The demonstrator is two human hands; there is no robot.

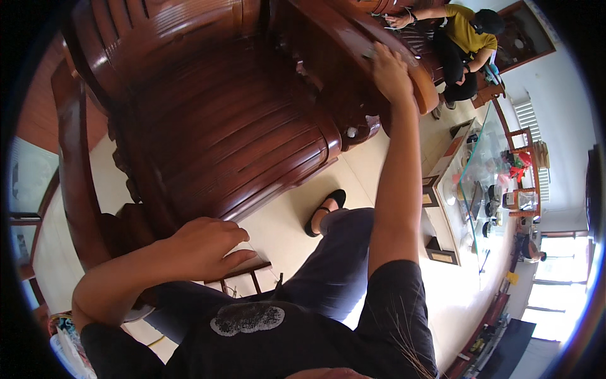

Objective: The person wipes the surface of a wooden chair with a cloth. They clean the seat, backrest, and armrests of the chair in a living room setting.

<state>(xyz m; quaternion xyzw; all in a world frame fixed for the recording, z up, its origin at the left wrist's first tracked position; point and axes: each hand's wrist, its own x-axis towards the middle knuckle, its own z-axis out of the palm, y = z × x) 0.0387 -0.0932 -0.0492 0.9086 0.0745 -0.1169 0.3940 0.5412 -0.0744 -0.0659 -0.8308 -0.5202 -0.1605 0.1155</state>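
Note:
Before me stands a large, glossy, dark reddish-brown wooden armchair [227, 128] with a slatted seat and a carved frame. My right hand [392, 73] reaches out and lies on top of its broad right armrest [341, 28]. A small greyish patch shows at its fingertips; whether it is a thing under the fingers or a reflection is unclear. My left hand [206, 248] hovers or rests by the seat's front left corner. Its fingers are loosely bent, the thumb stands apart, and nothing is in it. The left armrest [73, 161] is further left.
A person in a yellow top [466, 35] sits on a matching wooden bench at the upper right, one hand on it. A glass-topped table [478, 189] with several objects stands to the right. A low wooden frame [255, 279] is near my legs. Another person [532, 248] is far off by a window.

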